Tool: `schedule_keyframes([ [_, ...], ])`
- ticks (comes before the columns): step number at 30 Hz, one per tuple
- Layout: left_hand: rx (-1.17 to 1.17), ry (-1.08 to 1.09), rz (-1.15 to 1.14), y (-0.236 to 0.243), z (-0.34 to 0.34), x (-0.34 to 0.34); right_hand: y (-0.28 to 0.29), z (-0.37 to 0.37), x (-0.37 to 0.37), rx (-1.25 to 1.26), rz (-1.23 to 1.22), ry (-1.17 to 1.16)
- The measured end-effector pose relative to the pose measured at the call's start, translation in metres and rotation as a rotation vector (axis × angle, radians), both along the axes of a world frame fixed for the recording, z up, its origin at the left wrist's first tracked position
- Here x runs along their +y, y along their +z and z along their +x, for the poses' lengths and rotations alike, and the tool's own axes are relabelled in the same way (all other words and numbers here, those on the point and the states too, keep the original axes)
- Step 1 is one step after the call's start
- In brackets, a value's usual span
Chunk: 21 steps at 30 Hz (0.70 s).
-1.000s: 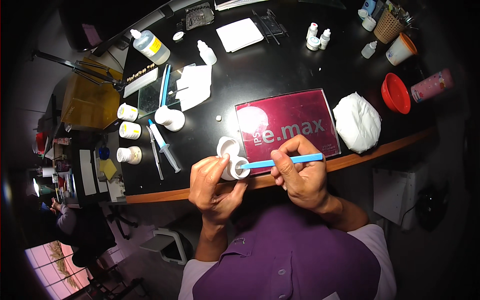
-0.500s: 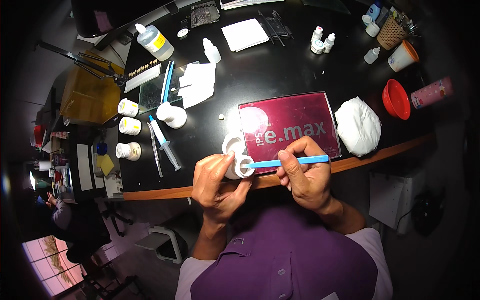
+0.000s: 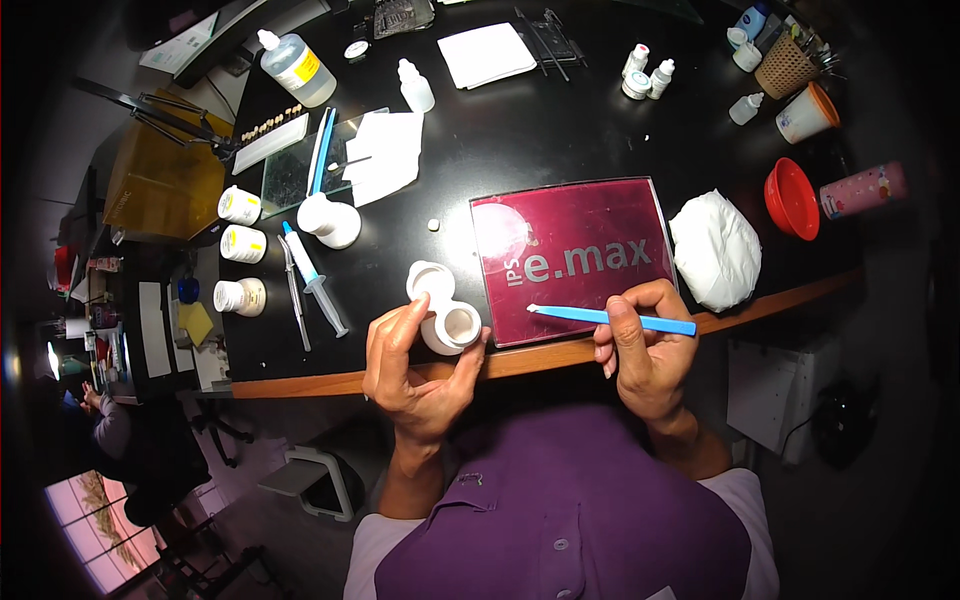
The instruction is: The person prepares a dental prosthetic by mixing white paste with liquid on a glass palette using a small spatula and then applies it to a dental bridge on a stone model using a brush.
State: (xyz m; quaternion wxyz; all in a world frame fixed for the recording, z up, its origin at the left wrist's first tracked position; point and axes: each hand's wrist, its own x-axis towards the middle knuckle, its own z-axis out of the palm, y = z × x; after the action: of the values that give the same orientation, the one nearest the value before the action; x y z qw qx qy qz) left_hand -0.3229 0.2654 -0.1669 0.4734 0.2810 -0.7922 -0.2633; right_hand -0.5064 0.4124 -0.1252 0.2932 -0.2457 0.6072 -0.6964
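Note:
My left hand (image 3: 412, 362) is closed round a small white jar (image 3: 450, 330) near the table's front edge. The jar's hinged lid (image 3: 431, 279) is flipped back, and pale material shows inside. My right hand (image 3: 648, 352) pinches a blue plastic spatula (image 3: 600, 316) level over the dark red glass slab (image 3: 590, 235). A small whitish dab (image 3: 533, 309) sits on the spatula's tip, which is apart from the jar. A small cream-coloured piece (image 3: 433, 225) lies behind the jar.
Left of the jar lie a syringe (image 3: 318, 290), metal tweezers (image 3: 297, 300) and several white jars (image 3: 243, 243). A white wrapped bundle (image 3: 716, 250) and a red bowl (image 3: 790, 200) stand on the right. A squeeze bottle (image 3: 415, 88) is farther back. Another person (image 3: 112, 425) sits far left.
The spatula tip has come out of the jar, and my right hand has moved right with it. My left hand has shifted slightly left with the jar.

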Motion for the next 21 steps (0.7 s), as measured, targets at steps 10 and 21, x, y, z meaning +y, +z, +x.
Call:
schedule_keyframes([
  [10, 0.106, -0.010, 0.300, 0.009, 0.000, 0.003, -0.033, 0.002, 0.027, 0.745, -0.051, 0.024],
  [21, 0.189, -0.089, 0.373, 0.003, 0.003, 0.001, -0.044, 0.000, 0.036, 0.992, -0.168, 0.108],
])
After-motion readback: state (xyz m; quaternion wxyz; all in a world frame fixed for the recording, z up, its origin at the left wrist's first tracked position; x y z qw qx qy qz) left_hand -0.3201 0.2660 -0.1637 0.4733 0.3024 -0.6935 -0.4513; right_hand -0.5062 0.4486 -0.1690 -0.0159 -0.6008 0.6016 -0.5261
